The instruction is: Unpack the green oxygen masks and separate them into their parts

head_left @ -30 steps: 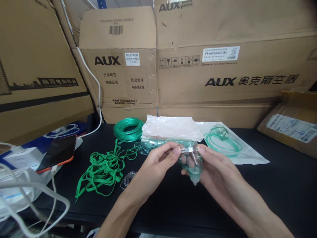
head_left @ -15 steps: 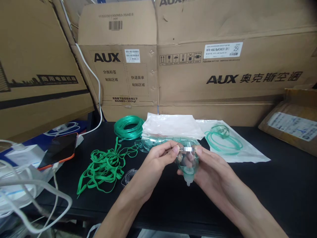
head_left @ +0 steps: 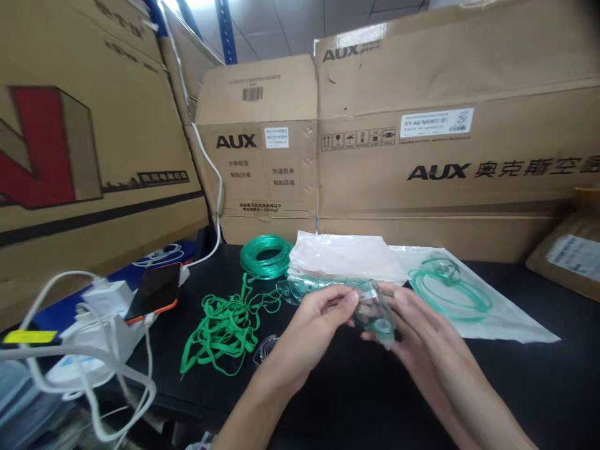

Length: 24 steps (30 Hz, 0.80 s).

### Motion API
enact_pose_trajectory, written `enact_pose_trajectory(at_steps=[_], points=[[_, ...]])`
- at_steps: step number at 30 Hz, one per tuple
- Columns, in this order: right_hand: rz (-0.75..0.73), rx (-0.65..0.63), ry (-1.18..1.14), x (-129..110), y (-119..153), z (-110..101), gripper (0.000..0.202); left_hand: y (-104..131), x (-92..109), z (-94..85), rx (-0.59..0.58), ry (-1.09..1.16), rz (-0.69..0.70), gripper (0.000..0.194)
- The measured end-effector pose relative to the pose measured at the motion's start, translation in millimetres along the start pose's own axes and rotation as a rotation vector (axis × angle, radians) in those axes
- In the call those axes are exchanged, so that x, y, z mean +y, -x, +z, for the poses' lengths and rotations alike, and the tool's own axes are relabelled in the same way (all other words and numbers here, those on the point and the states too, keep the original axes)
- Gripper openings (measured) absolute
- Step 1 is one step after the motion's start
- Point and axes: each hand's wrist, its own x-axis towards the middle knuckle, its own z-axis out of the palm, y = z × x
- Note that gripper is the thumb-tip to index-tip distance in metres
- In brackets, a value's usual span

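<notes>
A clear green oxygen mask (head_left: 375, 315) is held between my two hands above the black table. My left hand (head_left: 330, 312) pinches its left edge with thumb and fingers. Around the right side of the mask my right hand (head_left: 410, 312) is closed, some fingers behind it. A silvery metal strip shows near the mask's top, and its pale nozzle points down. Behind my hands lie more clear green masks (head_left: 304, 287) in a row, partly hidden. Left of my forearm are a tangle of green elastic strap (head_left: 220, 331) and some thin wire strips (head_left: 266, 348).
Coiled green tubing (head_left: 265, 257) and white plastic bags (head_left: 347, 255) lie at the back. A bag with a mask and tubing (head_left: 450, 300) is at right. White cables, a phone (head_left: 154, 292) and chargers crowd the left. Cardboard boxes (head_left: 459, 156) wall the back.
The camera view has tipped up and swung left, so the scene sits lower and farther right. The mask in my hands has turned and tilted, its nozzle now pointing down to the right.
</notes>
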Motion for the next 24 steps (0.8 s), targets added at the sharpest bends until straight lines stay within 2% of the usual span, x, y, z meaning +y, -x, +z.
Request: enact_pose_trajectory(at_steps=[2,4,6,8,10,12,14,18,19,21,24], points=[[-0.150,0.070,0.203,6,-5,-8,0.044,1,-2,2.1,0.005,-0.034,0.029,0.025],[-0.235,0.044,0.349,12,-9,-14,0.051,3,-1,5.2,-0.016,-0.076,0.025,0.027],[-0.241,-0.013,0.432,15,-11,-17,0.047,8,3,6.9,-0.035,-0.176,0.022,0.029],[-0.237,-0.039,0.540,10,-10,-18,0.044,14,11,4.5,-0.021,-0.390,0.080,0.029],[-0.276,-0.087,0.742,2,-8,-22,0.042,20,24,-4.6,0.032,-0.652,0.175,0.027],[-0.311,-0.198,0.983,-2,-6,-29,0.040,28,40,-21.6,0.097,-0.860,0.213,0.027],[-0.288,-0.297,1.180,2,-4,-40,0.038,37,53,-45.5,0.183,-1.023,0.171,0.030],[-0.271,-0.264,1.328,24,-2,-56,0.048,58,61,-101.0,0.404,-1.400,0.039,0.034],[-0.278,-0.262,1.329,27,-2,-56,0.053,63,60,-113.4,0.406,-1.461,0.008,0.033],[-0.290,-0.281,1.318,26,-2,-50,0.060,74,53,-133.5,0.325,-1.520,-0.019,0.032],[-0.336,-0.285,1.297,10,0,-32,0.051,88,42,-149.7,0.180,-1.531,0.004,0.032]])
